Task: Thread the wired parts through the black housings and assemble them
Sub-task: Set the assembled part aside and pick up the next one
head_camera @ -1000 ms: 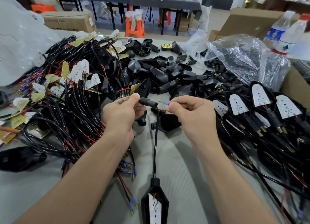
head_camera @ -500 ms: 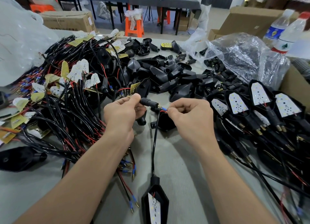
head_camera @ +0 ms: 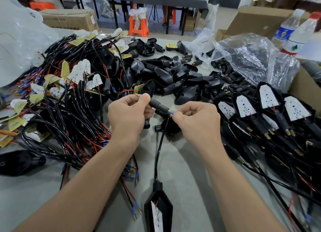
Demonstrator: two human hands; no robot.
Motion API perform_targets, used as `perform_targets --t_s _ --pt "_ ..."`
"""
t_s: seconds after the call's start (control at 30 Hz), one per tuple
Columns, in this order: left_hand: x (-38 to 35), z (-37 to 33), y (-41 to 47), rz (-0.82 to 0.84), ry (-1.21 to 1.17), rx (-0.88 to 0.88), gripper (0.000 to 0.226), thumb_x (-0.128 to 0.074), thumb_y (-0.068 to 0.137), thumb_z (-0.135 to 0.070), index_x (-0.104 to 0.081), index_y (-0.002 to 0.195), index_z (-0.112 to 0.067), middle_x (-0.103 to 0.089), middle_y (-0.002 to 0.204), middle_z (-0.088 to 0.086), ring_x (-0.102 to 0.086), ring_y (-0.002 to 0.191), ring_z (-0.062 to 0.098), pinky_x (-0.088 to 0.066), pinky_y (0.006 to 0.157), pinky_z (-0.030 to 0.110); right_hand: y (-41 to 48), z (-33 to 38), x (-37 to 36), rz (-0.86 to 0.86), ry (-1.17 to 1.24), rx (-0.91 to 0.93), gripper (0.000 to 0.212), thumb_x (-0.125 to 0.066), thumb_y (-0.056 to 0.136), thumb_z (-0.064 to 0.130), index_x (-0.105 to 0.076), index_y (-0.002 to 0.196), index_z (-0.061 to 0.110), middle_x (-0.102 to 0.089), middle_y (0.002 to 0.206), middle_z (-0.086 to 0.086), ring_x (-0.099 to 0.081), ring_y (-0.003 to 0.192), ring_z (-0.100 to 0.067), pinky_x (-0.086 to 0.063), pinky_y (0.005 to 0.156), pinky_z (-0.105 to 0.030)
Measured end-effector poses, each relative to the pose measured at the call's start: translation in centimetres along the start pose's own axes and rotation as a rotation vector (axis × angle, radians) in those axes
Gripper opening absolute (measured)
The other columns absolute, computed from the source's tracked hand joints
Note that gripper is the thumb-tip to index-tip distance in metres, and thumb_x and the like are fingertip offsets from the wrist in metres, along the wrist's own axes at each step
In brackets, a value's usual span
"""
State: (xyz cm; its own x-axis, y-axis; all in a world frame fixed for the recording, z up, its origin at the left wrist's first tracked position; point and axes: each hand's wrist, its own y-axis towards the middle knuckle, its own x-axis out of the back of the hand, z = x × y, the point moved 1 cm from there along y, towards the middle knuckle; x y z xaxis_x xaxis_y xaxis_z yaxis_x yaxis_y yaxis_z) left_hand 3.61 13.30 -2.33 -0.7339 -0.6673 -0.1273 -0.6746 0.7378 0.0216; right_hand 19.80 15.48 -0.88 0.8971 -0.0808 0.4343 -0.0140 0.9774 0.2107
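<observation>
Threading step, by the look of it: feeding the wire tips into a short black sleeve housing. Holds that sleeve tilted above the table, pinched at its upper-left end between thumb and forefinger of the left hand, with the mouth turned down and to the right. Pinches the blue-collared, brass-ended tips in the curled fingers of the right hand, right at that mouth; cannot tell whether inside the bore or only touching the rim. Trails a black cable from the tips down toward the near edge, into a lamp housing lying flat with a white LED board seated in it.

Judging from this, calls next for a fine, straight push: lining both tips up with the bore, sliding them through together, then drawing the sleeve down the cable toward the lamp housing. Needs a firm left pinch so as not to let the sleeve roll, and a regrip by the right farther back on the cable once the tips enter. Risks splaying one tip outside the rim.

Farther out: behind the hands, a heap of loose black housings; to the left, a tangle of wired LED boards with red and black leads; to the right, rows of assembled units with boards seated, a crumpled clear bag of more parts beyond them, and two bottles at the far right corner.
</observation>
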Motion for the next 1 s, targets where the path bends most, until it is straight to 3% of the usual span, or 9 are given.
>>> perform_targets --t_s 0.23,0.43,0.6,0.73,0.83,0.9,1.0 --pt "-0.1 -0.6 -0.4 -0.021 0.102 -0.158 0.014 -0.078 0.089 -0.021 -0.075 0.075 -0.023 -0.074 0.063 -0.001 -0.073 0.056 0.015 -0.057 0.054 0.02 0.3 -0.4 0.2 0.071 0.002 -0.099 0.012 -0.076 0.077 0.02 -0.075 0.064 0.022 -0.068 0.058 0.003 -0.051 0.046 -0.001 -0.039 0.046 -0.01" --pt "-0.1 -0.5 -0.5 0.008 0.139 -0.172 0.013 -0.079 0.087 -0.025 -0.076 0.074 -0.025 -0.075 0.065 -0.002 -0.075 0.06 0.015 -0.062 0.065 0.033 0.5 -0.6 0.1 0.075 -0.027 -0.121 0.015 -0.081 0.08 0.023 -0.076 0.066 0.024 -0.07 0.06 0.005 -0.052 0.045 0.0 -0.037 0.044 -0.011" --pt "-0.2 -0.6 -0.7 0.03 0.157 -0.231 0.013 -0.08 0.086 -0.024 -0.076 0.073 -0.026 -0.075 0.064 -0.003 -0.075 0.059 0.015 -0.061 0.058 0.026 0.3 -0.5 -0.4 0.108 0.088 -0.122 0.016 -0.077 0.082 0.015 -0.075 0.066 0.017 -0.068 0.061 -0.008 -0.049 0.046 -0.004 -0.038 0.045 -0.013" --pt "-0.1 -0.5 -0.2 0.041 0.025 -0.117 0.01 -0.078 0.09 -0.016 -0.076 0.08 -0.015 -0.076 0.068 0.005 -0.076 0.062 0.02 -0.06 0.058 0.026 0.2 -0.3 -0.6 0.174 0.377 -0.152 0.014 -0.072 0.084 0.006 -0.076 0.074 0.014 -0.067 0.062 -0.006 -0.049 0.051 -0.012 -0.039 0.052 -0.021" --pt "0.1 -0.5 0.3 0.016 -0.088 -0.011 0.014 -0.075 0.093 -0.01 -0.074 0.079 -0.009 -0.076 0.07 0.007 -0.074 0.06 0.018 -0.057 0.056 0.02 0.5 -0.2 0.0 0.159 0.545 -0.148 0.013 -0.075 0.079 0.005 -0.079 0.089 0.014 -0.071 0.068 -0.004 -0.053 0.052 -0.009 -0.043 0.054 -0.016" --pt "0.2 -0.6 0.6 0.007 -0.132 0.026 0.017 -0.074 0.093 -0.01 -0.073 0.076 -0.008 -0.076 0.069 0.007 -0.073 0.059 0.015 -0.056 0.056 0.019 0.7 -0.4 0.2 0.13 0.498 -0.111 0.016 -0.077 0.071 0.015 -0.08 0.087 0.019 -0.075 0.073 -0.001 -0.057 0.058 -0.007 -0.047 0.061 -0.02" --pt "0.3 -0.5 0.7 0.0 -0.136 0.033 0.019 -0.074 0.093 -0.01 -0.073 0.074 -0.01 -0.076 0.069 0.008 -0.073 0.058 0.015 -0.056 0.056 0.019 0.7 -0.3 0.1 0.133 0.406 -0.06 0.008 -0.075 0.07 0.023 -0.081 0.075 0.023 -0.067 0.06 0.0 -0.056 0.057 -0.01 -0.043 0.06 -0.029"
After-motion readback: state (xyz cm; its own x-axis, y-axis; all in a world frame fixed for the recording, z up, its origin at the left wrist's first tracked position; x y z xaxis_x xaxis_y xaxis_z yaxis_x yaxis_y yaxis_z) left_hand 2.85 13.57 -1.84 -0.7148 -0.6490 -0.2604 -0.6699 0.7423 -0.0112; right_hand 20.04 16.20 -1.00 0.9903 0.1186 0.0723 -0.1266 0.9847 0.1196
